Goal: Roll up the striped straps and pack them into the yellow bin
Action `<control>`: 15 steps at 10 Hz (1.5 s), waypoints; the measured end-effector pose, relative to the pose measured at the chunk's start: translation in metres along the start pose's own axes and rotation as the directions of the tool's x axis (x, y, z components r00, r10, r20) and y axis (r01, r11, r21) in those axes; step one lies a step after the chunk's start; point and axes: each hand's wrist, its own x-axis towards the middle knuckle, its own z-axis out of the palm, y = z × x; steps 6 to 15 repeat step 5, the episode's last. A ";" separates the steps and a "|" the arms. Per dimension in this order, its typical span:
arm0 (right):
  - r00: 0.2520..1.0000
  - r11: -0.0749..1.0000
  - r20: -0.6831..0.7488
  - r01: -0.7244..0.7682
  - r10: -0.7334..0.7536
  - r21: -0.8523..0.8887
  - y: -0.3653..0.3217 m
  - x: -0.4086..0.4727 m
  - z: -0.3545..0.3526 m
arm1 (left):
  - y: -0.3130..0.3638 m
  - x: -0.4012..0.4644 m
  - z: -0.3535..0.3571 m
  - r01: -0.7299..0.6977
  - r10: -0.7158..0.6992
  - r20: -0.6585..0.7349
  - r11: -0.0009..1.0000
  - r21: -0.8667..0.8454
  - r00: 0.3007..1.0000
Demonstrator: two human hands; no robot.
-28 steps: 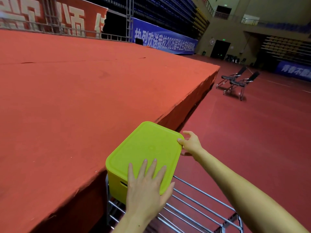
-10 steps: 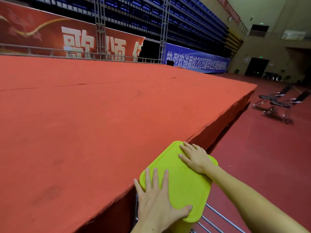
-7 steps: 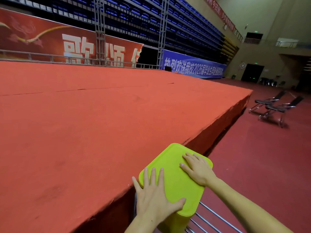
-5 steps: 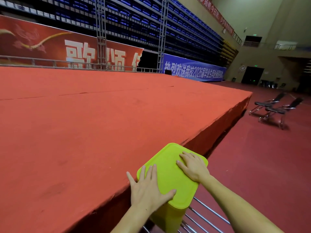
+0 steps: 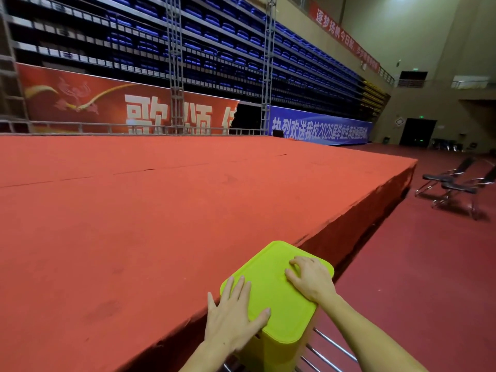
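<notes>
Red carpeted stage [image 5: 134, 224], nine o'clock. Left hand [image 5: 233, 315], six o'clock: fingers straight, flat on lid [image 5: 273, 299]. Yellow bin [image 5: 271, 353], lidded, six o'clock, beside stage edge. Right hand [image 5: 311, 280]: fingers bent, resting on lid. Folding chairs [image 5: 456, 183], three o'clock.

Smooth matt plastic bin lid [image 5: 273, 291] — rough carpeted stage [image 5: 161, 210]

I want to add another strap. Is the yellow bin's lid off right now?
No, the lid sits closed on the yellow bin, with the left hand and right hand resting on it.
</notes>
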 end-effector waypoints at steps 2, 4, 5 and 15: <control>1.000 1.000 0.012 0.015 -0.015 -0.012 0.006 0.004 0.002 | -0.012 -0.004 -0.013 -0.028 0.031 0.025 0.992 -0.119 0.999; 0.997 0.994 0.034 0.070 -0.067 -0.083 -0.004 0.011 -0.002 | -0.044 -0.005 -0.058 0.025 -0.047 -0.104 0.979 -0.200 0.993; 0.992 0.993 0.046 0.114 -0.114 0.004 -0.033 0.018 0.000 | -0.080 -0.008 -0.080 0.087 -0.126 -0.127 0.958 -0.274 0.984; 0.992 0.993 0.046 0.114 -0.114 0.004 -0.033 0.018 0.000 | -0.080 -0.008 -0.080 0.087 -0.126 -0.127 0.958 -0.274 0.984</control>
